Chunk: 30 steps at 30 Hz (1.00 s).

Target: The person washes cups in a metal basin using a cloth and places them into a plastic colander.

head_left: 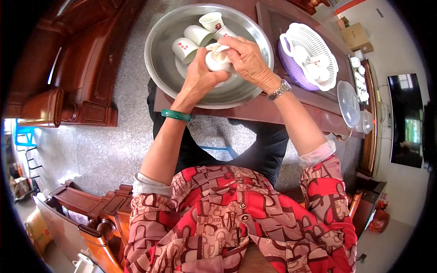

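Over a wide metal basin (157,75), my left hand (199,75) is closed around a small white cup (217,63). My right hand (248,57) presses a pale cloth (217,48) at the mouth of that cup, its fingers bent and partly hiding it. Behind my hands, several more white cups lie in the basin: a tilted cup with red marks (184,49), a plain-looking cup (198,35), and a cup at the far side (210,21). Another is partly covered by my right hand.
The basin stands on a dark red wooden table (309,107). To the right are a white slotted basket (330,50) with white cups inside, set in a purple basin (291,70), and a clear plastic lid (348,103). Wooden furniture (98,59) stands to the left.
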### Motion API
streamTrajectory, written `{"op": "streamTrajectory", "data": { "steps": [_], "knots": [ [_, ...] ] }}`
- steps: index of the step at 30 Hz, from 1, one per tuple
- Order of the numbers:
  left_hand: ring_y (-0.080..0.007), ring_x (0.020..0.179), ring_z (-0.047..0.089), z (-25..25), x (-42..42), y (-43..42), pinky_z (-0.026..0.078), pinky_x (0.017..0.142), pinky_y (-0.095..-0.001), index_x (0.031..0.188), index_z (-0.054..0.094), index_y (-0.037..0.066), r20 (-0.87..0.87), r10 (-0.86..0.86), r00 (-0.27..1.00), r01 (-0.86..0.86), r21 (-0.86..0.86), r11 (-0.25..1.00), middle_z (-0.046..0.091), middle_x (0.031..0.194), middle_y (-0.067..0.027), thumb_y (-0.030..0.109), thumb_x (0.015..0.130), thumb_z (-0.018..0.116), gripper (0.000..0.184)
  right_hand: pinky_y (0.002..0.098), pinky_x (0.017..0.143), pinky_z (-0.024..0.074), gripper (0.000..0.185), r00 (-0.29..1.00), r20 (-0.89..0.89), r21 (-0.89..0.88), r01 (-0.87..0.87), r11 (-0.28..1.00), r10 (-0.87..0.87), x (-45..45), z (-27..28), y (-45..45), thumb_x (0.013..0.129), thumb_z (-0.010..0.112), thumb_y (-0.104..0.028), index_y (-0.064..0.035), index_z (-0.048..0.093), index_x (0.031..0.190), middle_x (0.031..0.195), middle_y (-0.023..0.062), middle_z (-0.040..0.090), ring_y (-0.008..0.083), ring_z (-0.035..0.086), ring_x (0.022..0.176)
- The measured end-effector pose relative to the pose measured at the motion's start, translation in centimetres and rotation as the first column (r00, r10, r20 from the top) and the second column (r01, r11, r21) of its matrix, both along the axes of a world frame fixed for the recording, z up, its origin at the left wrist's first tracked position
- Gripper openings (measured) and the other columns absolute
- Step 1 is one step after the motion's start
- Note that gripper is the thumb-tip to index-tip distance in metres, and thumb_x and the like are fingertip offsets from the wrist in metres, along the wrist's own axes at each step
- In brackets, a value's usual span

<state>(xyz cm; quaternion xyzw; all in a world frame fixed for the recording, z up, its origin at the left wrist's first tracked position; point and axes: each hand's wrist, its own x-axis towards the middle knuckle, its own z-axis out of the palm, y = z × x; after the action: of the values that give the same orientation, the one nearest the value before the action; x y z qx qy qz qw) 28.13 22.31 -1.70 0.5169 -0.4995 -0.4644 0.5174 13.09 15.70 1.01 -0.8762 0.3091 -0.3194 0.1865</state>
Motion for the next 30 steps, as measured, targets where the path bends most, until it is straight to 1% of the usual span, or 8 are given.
{"op": "streamTrajectory", "data": {
  "steps": [1, 6, 9, 11, 14, 18, 24, 30],
  "knots": [
    [-0.0197, 0.088, 0.06, -0.2, 0.0, -0.2, 0.049, 0.076, -0.0317, 0.108, 0.049, -0.001, 0.048, 0.033, 0.998, -0.034, 0.017, 0.999, 0.061, 0.096, -0.0141, 0.016, 0.061, 0.074, 0.057, 0.0401, 0.074, 0.048, 0.027, 0.999, -0.016, 0.011, 0.038, 0.999, -0.038, -0.3, 0.4, -0.1, 0.083, 0.056, -0.011, -0.0103, 0.06, 0.11, 0.09, 0.0166, 0.062, 0.0345, 0.06, 0.085],
    [-0.0261, 0.086, 0.062, -1.4, 0.3, -0.8, 0.049, 0.075, -0.0359, 0.104, 0.049, -0.001, 0.157, 0.15, 0.976, -0.147, -0.03, 0.989, 0.061, 0.091, -0.0185, 0.018, 0.06, 0.073, 0.053, 0.0375, 0.074, 0.0491, 0.028, 0.997, 0.064, 0.055, 0.035, 0.998, -0.039, -0.8, 1.3, 0.1, 0.08, 0.061, -0.01, -0.0129, 0.062, 0.107, 0.093, 0.0145, 0.063, 0.0327, 0.061, 0.086],
    [-0.0281, 0.084, 0.062, -0.8, 0.1, -0.8, 0.049, 0.074, -0.0367, 0.101, 0.05, -0.001, 0.184, 0.143, 0.972, -0.136, -0.046, 0.99, 0.062, 0.09, -0.018, 0.018, 0.06, 0.073, 0.05, 0.038, 0.071, 0.0494, 0.026, 0.996, -0.041, -0.042, -0.075, 0.996, 0.073, -0.8, 1.9, 0.6, 0.08, 0.061, -0.013, -0.015, 0.062, 0.106, 0.088, 0.0122, 0.063, 0.0317, 0.061, 0.082],
    [-0.0288, 0.084, 0.062, -0.7, 0.1, -0.8, 0.049, 0.074, -0.0369, 0.1, 0.05, 0.0, 0.197, 0.13, 0.972, -0.121, -0.058, 0.991, 0.062, 0.089, -0.0174, 0.017, 0.059, 0.073, 0.05, 0.0399, 0.066, 0.0492, 0.016, 0.961, -0.274, -0.146, -0.086, 0.985, 0.044, -0.1, 2.5, 1.3, 0.081, 0.059, -0.016, -0.0143, 0.062, 0.096, 0.083, 0.0103, 0.061, 0.0313, 0.061, 0.078],
    [-0.0299, 0.083, 0.062, -0.7, 0.1, -0.8, 0.048, 0.073, -0.0376, 0.098, 0.05, 0.0, 0.225, 0.096, 0.97, -0.082, -0.07, 0.994, 0.062, 0.09, -0.0169, 0.017, 0.058, 0.073, 0.049, 0.0422, 0.061, 0.0486, 0.009, 0.939, -0.343, -0.218, -0.082, 0.973, 0.002, 0.6, 2.7, 0.4, 0.082, 0.057, -0.02, -0.0134, 0.061, 0.087, 0.077, 0.0103, 0.059, 0.0321, 0.061, 0.073],
    [-0.0314, 0.082, 0.062, -0.7, -0.1, -0.7, 0.048, 0.073, -0.0388, 0.098, 0.05, 0.0, 0.251, 0.071, 0.965, -0.048, -0.097, 0.994, 0.061, 0.089, -0.0173, 0.016, 0.058, 0.074, 0.049, 0.039, 0.065, 0.0466, 0.014, 0.914, -0.405, -0.176, -0.035, 0.984, -0.04, 0.8, 2.9, -0.5, 0.081, 0.058, -0.015, -0.0118, 0.064, 0.093, 0.081, 0.0099, 0.059, 0.03, 0.059, 0.075],
    [-0.0333, 0.084, 0.061, -0.9, -0.2, -0.5, 0.048, 0.074, -0.0394, 0.101, 0.05, 0.001, 0.244, 0.126, 0.962, -0.096, -0.13, 0.987, 0.061, 0.09, -0.0188, 0.016, 0.058, 0.073, 0.051, 0.0394, 0.065, 0.0458, 0.011, 0.866, -0.491, -0.058, -0.146, 0.988, 0.099, 0.4, 4.3, 0.4, 0.08, 0.059, -0.015, -0.012, 0.063, 0.09, 0.077, 0.0101, 0.058, 0.0321, 0.058, 0.073],
    [-0.0294, 0.084, 0.062, -0.8, -0.1, -0.7, 0.049, 0.074, -0.0372, 0.104, 0.048, 0.0, 0.268, 0.051, 0.962, -0.029, -0.086, 0.996, 0.061, 0.091, -0.0184, 0.016, 0.06, 0.074, 0.053, 0.0426, 0.061, 0.0493, 0.011, 0.87, -0.489, -0.18, -0.181, 0.967, 0.072, 1.4, 4.4, 0.3, 0.078, 0.06, -0.02, -0.0112, 0.065, 0.083, 0.076, 0.012, 0.061, 0.0322, 0.063, 0.071]
  ]
}}
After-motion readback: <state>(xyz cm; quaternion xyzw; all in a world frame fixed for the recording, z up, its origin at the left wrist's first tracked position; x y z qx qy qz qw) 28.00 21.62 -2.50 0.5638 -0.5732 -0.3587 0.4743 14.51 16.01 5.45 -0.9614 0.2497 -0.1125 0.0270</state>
